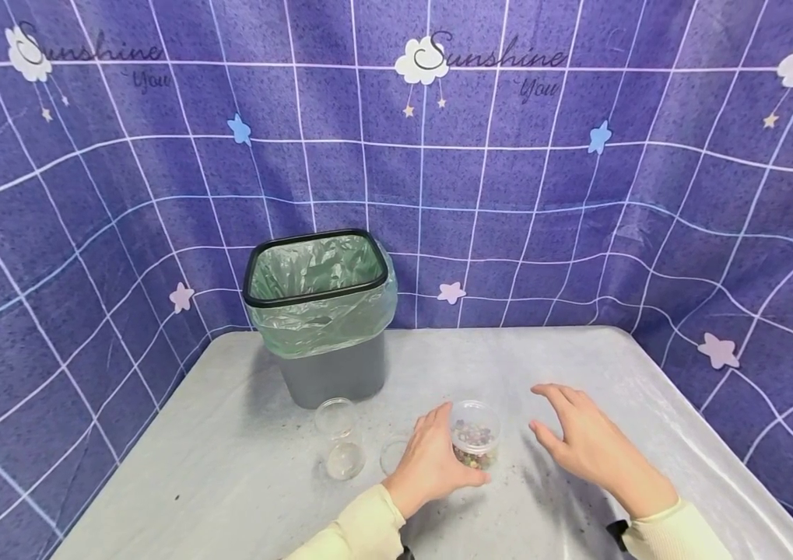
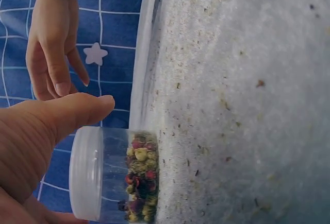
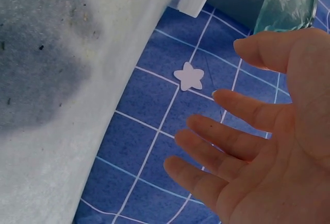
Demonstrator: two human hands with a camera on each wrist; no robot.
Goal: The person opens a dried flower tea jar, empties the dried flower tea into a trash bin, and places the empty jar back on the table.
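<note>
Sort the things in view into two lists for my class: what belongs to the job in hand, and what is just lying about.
Belongs to the job, it seems:
lidded jar of dried buds, at the left hand
right hand, apart from the jar

Apparently just standing or lying about:
another clear jar
round clear piece, partly hidden
grey bin with green liner
scattered crumbs

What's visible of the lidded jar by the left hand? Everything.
The jar is round, clear and plastic-looking, with a wide, ridged, translucent whitish lid on. Dried flower buds, yellowish and red, fill roughly its lower half. It stands upright on the table; the left hand reaches around it, firmness of contact unclear.
</note>
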